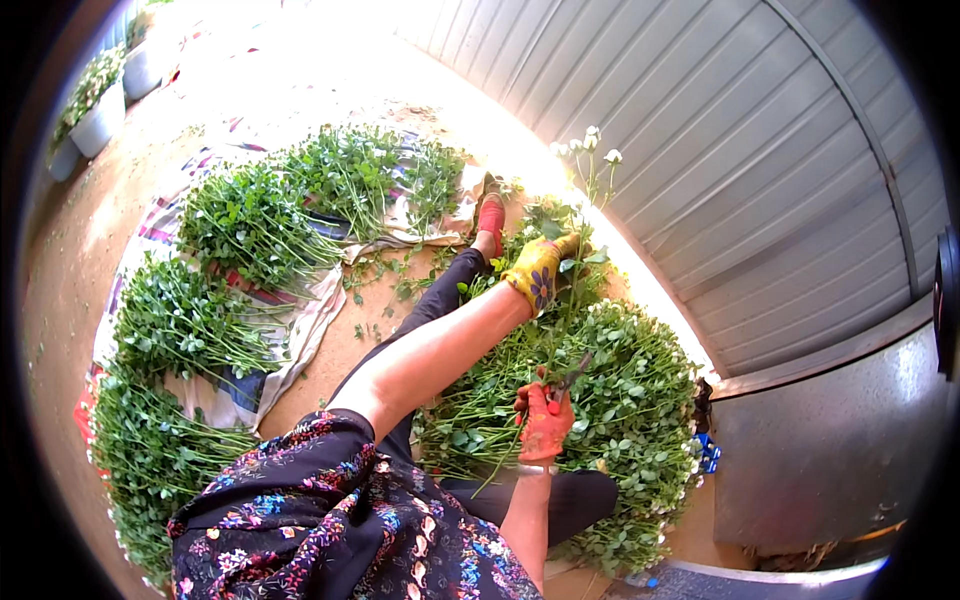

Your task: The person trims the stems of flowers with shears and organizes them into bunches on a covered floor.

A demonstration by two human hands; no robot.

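Note:
My left hand (549,268), in a yellow glove with a purple flower print, grips a long leafy stem of white flowers (591,142), which look like roses. Their heads point away from me, against the metal wall. Closer to my body, my right hand (546,424) wears an orange-red glove and holds pruning shears (571,379) with red handles. The dark blades point up and right beside the stem's lower part. Whether they touch it is hard to tell. A large pile of cut stems (622,382) with green leaves lies under and right of both hands.
Several bundles of leafy stems (240,217) lie in an arc on a patterned cloth (304,330) to my left. A corrugated metal wall (675,150) rises at the right, above a metal sheet (817,442). Grey buckets (101,120) stand far left. My outstretched leg (442,289) lies between the piles.

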